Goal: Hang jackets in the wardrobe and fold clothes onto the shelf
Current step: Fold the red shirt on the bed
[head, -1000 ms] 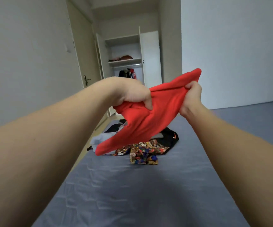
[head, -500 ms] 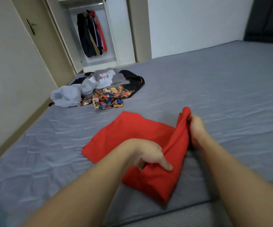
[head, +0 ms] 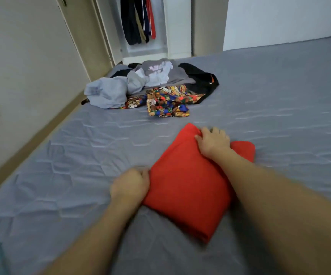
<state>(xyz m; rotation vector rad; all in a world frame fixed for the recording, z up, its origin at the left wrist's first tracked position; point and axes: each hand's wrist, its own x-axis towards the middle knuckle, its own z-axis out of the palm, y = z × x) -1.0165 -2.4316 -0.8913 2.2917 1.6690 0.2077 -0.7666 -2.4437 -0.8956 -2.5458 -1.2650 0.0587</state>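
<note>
A red garment (head: 188, 187) lies folded into a compact rectangle on the grey mattress (head: 279, 108) just in front of me. My left hand (head: 129, 185) grips its near left edge with curled fingers. My right hand (head: 213, 142) rests on its far corner, fingers pinching the fold. Farther up the bed sits a pile of unfolded clothes (head: 152, 86): pale blue, grey, black and a colourful printed piece. The open wardrobe (head: 177, 26) stands beyond the bed with dark and red jackets (head: 138, 18) hanging inside.
A beige door (head: 81, 36) stands left of the wardrobe, and a wall runs along the bed's left side. A narrow strip of floor separates that wall from the mattress.
The red garment went from held up in the air to laid on the mattress and folded over into a smaller rectangle. Both hands followed it down. My view tilted downward.
</note>
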